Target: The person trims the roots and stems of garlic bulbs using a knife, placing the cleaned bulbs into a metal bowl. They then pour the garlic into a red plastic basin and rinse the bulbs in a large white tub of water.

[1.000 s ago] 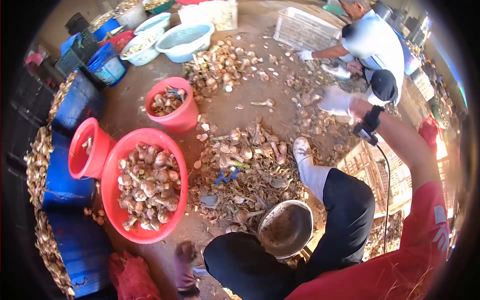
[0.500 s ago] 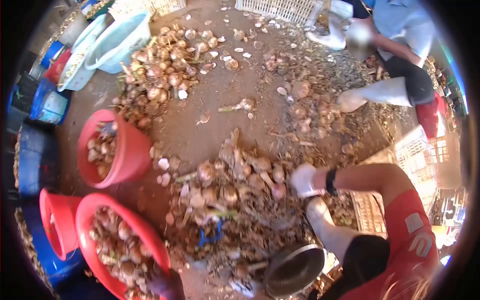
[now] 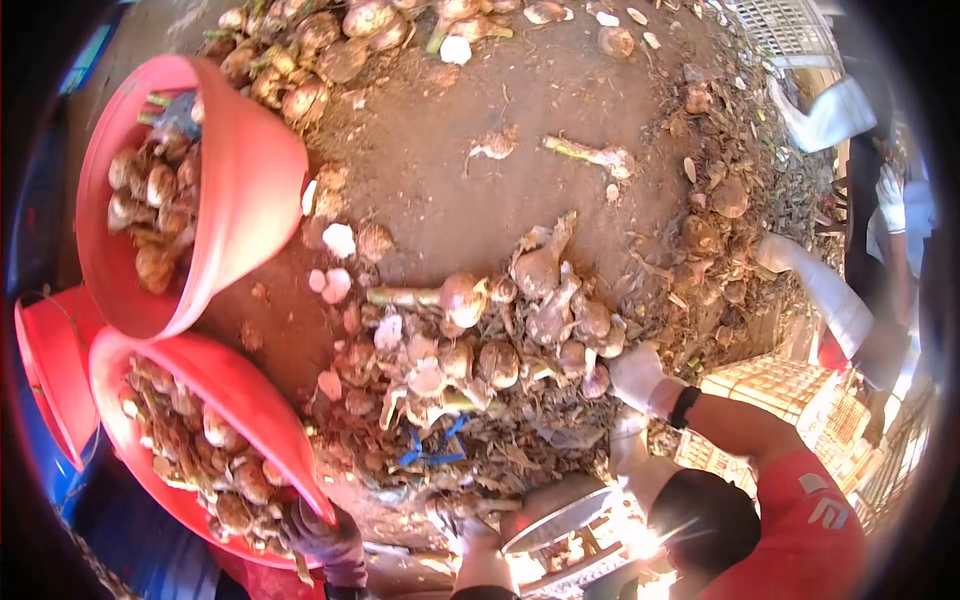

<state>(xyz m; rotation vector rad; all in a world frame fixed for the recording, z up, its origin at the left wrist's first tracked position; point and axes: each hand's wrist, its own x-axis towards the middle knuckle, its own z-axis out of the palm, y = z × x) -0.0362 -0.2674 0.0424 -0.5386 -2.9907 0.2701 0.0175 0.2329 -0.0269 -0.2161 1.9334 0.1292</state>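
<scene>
At the bottom, my left hand (image 3: 325, 540) in a dark glove is at the near edge of the red tub (image 3: 275, 425). Its fingers look curled, but whatever they grip is hidden. Garlic-like bulbs (image 3: 235, 510) fill that tub. My right hand (image 3: 476, 545), in a pale glove, is closed on a stalked garlic bulb (image 3: 488, 506) beside the dark round vessel (image 3: 565, 520). In front lies a heap of stalked bulbs (image 3: 465, 345) over dry leaves. Blue twine (image 3: 435, 448) rests among the leaves.
A co-worker's white-gloved hand (image 3: 645, 380) touches the heap from the right. Another red bucket (image 3: 250, 200) of bulbs stands left, with a smaller red bucket (image 3: 55, 370) behind. More bulbs (image 3: 340, 40) lie at the far left. Plastic crates (image 3: 765, 390) and another person's boots (image 3: 825, 295) are at right.
The view has moved closer and shifted, making the tubs and heap look larger. My right hand now shows more fully around a stalked bulb. The co-worker's hand stays at the heap.
</scene>
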